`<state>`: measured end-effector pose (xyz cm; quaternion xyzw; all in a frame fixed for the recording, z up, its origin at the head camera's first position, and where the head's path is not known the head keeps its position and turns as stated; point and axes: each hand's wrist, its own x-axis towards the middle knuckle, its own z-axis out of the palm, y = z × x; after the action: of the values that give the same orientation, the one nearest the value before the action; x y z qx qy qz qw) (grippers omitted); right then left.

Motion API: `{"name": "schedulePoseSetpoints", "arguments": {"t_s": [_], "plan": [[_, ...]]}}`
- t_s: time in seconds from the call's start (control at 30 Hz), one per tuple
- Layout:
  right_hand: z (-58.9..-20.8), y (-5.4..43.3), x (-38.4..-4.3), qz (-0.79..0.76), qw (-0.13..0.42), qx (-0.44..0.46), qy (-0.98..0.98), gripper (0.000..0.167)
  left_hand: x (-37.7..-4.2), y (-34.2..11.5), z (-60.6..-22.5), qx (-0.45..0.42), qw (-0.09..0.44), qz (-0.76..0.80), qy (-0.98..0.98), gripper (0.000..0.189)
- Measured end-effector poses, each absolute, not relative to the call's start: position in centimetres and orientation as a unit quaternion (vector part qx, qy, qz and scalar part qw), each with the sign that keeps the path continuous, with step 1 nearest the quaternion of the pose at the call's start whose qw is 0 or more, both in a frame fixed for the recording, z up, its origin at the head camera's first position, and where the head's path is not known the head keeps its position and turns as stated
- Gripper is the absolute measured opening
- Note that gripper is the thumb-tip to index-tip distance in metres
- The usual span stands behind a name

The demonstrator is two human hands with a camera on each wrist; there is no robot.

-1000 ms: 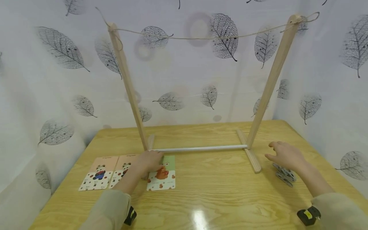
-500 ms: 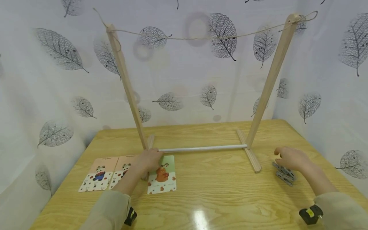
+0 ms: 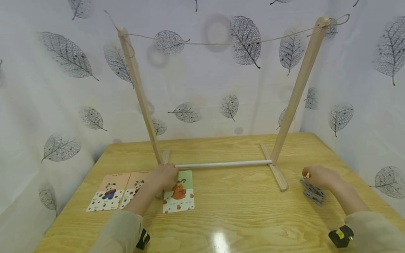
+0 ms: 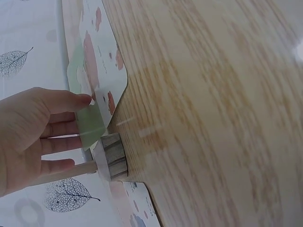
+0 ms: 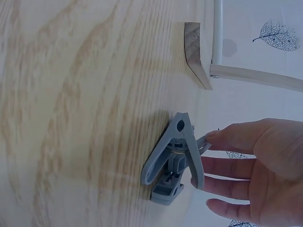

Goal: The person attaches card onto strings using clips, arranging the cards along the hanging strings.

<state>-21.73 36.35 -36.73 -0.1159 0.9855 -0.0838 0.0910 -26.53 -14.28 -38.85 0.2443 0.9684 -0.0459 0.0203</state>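
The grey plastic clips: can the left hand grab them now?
Probably not: the left hand pinches a green-and-white card, and the grey clips lie far to its right, beyond the right foot of the pale wooden stand.

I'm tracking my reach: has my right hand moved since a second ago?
Yes: in the head view, your right hand shifted rightward, away from the stand's right wooden foot.
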Motion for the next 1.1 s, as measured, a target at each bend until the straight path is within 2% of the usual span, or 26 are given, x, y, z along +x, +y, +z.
{"name": "schedulePoseSetpoints", "arguments": {"t_s": [0.37,1.1], "plan": [[-37.3,36.3,-21.7,-0.109,0.089,-0.107,0.984,0.007,-26.6,-14.2,-38.5,0.248,0.007,-0.042,0.968,0.020],[-35.7,35.0,-21.7,-0.119,0.082,-0.063,0.987,0.011,-26.4,-14.0,-37.9,0.246,0.003,-0.033,0.969,0.024]]}}
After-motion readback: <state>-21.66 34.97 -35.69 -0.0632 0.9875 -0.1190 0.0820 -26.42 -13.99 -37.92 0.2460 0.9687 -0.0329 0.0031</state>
